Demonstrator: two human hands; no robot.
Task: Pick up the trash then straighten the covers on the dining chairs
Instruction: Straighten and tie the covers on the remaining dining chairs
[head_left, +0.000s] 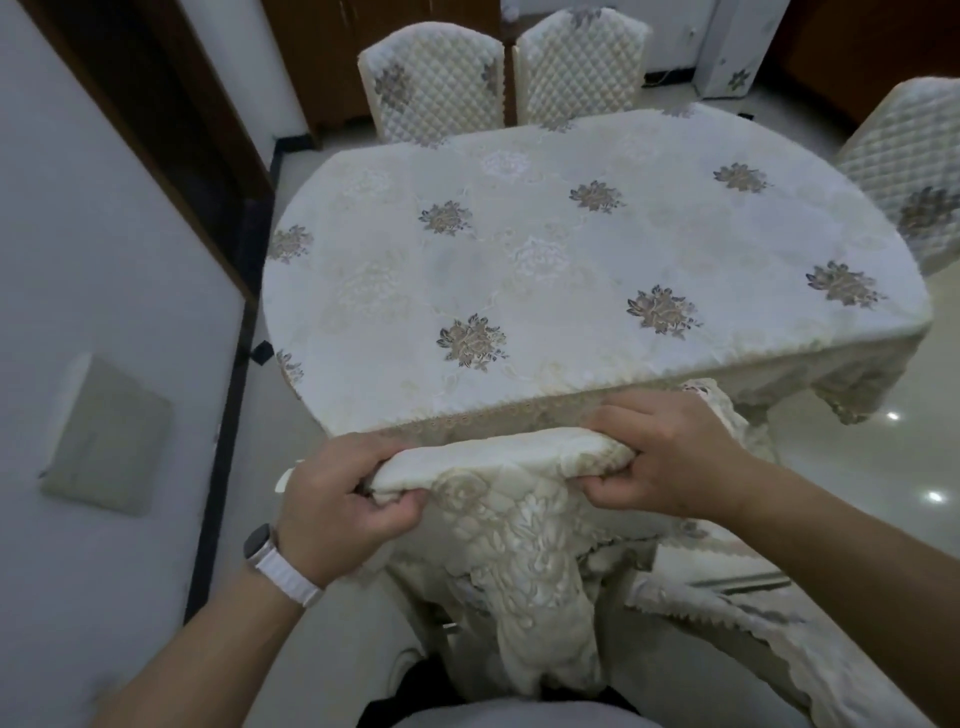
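A cream quilted chair cover (519, 519) with raised flower embroidery hangs over the back of the dining chair right in front of me, pushed against the table. My left hand (337, 499), a white watch on its wrist, grips the cover's top left corner. My right hand (670, 467) grips its top right corner. The cover bunches and twists below the top edge. No trash is in view.
The oval dining table (545, 249) wears a cream cloth with flower motifs. Two covered chairs (498, 78) stand at the far side, another covered chair (914, 176) at the right. A white wall runs along the left. Glossy tiled floor (909, 467) lies to the right.
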